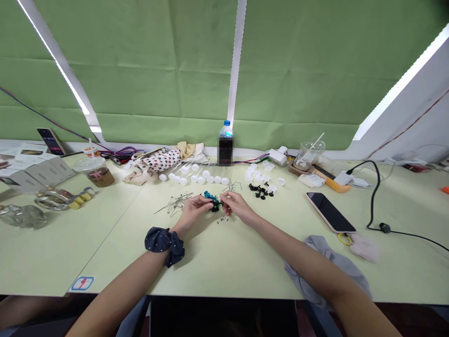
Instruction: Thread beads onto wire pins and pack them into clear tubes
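My left hand [193, 213], a dark dotted scrunchie [164, 243] round its wrist, pinches a small black part [215, 205] above the table. From the other side, the closed fingers of my right hand [239, 207] meet that part's right end. Whether they also grip a smaller piece is too small to tell. Just behind the fingers are small blue pieces [209, 194]. Tiny grey metal bits [221, 220] lie below the hands. To the left is a tangle of thin metal rods [178, 202], and bent metal wires [234, 185] lie behind my right hand.
White round caps with clear tubes [201, 179] lie behind the hands, near a blue-capped bottle [226, 145]. Black knob-like parts [261, 191] and white discs [257, 175] sit right of centre. A phone [330, 212], grey cloth [321, 245] and iced drink cup [99, 174] flank the workspace.
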`<state>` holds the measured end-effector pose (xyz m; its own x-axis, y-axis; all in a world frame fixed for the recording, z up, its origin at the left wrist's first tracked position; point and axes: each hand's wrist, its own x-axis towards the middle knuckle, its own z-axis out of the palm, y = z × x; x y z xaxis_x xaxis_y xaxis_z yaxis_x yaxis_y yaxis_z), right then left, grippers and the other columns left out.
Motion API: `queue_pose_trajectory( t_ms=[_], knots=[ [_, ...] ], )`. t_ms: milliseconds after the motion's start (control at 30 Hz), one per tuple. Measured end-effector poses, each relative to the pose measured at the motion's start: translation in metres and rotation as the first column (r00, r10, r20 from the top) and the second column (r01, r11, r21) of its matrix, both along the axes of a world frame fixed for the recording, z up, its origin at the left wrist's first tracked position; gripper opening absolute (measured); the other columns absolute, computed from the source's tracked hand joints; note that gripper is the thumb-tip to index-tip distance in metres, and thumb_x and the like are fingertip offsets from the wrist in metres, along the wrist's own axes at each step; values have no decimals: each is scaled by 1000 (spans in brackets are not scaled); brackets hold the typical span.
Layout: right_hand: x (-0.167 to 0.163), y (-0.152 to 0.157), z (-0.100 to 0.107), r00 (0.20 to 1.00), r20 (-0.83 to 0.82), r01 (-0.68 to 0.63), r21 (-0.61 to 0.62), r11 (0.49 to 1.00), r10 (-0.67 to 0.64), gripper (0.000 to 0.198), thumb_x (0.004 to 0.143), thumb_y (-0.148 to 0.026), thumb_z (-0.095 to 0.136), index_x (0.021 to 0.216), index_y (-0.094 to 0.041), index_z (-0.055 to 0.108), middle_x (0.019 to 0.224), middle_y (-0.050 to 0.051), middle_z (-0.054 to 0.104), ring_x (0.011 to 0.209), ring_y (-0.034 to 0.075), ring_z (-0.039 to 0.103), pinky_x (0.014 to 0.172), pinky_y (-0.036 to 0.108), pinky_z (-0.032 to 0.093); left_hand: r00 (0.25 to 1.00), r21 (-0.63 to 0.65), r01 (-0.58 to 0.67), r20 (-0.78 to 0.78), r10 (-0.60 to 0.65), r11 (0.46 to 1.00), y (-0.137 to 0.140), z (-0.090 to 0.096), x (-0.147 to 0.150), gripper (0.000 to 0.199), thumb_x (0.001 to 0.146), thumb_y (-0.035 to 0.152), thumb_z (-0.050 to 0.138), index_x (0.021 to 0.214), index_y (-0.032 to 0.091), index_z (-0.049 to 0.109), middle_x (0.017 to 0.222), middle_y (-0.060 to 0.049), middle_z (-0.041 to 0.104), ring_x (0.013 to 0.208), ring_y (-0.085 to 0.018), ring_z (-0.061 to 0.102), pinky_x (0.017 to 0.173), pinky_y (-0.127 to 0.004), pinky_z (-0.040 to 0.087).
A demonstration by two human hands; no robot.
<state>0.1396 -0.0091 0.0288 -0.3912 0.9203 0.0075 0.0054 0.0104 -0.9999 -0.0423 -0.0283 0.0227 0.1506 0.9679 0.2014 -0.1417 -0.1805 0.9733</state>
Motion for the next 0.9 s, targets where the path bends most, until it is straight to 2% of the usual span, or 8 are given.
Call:
queue_pose_trajectory(
  t_ms=[267,433,700,900],
  knots=[
    [-1,0,-1,999,14,-40,-41,998,41,42,74,-59,54,72,-17,50,49,-4,53,37,8,46,36,19,36,999,12,-44,1,44,999,3,1,-2,18,64,26,74,74,15,65,76,-4,68,71,-15,60,68,-27,47],
    [-1,-2,0,995,33,-93,-10,996,93,43,77,-58,51,72,-15,55,49,-3,53,38,7,46,37,18,36,998,35,-56,0,56,998,4,0,-4,15,67,25,73,75,15,65,74,-3,66,70,-14,59,68,-26,46],
    [-1,0,0,1000,16,-23,11,1000,23,37,76,-55,55,79,-19,50,50,-4,55,37,8,46,36,17,36,1000,32,-14,9,14,999,1,-2,-2,15,67,24,73,75,15,64,78,-4,67,72,-14,60,68,-26,45],
    [-1,0,-1,999,8,-49,-16,999,49,38,77,-56,54,75,-18,48,49,-4,54,37,8,47,36,17,36,999,19,-35,10,35,999,3,-3,-2,16,66,25,74,74,14,65,78,-4,68,72,-15,60,69,-27,46]
  ],
)
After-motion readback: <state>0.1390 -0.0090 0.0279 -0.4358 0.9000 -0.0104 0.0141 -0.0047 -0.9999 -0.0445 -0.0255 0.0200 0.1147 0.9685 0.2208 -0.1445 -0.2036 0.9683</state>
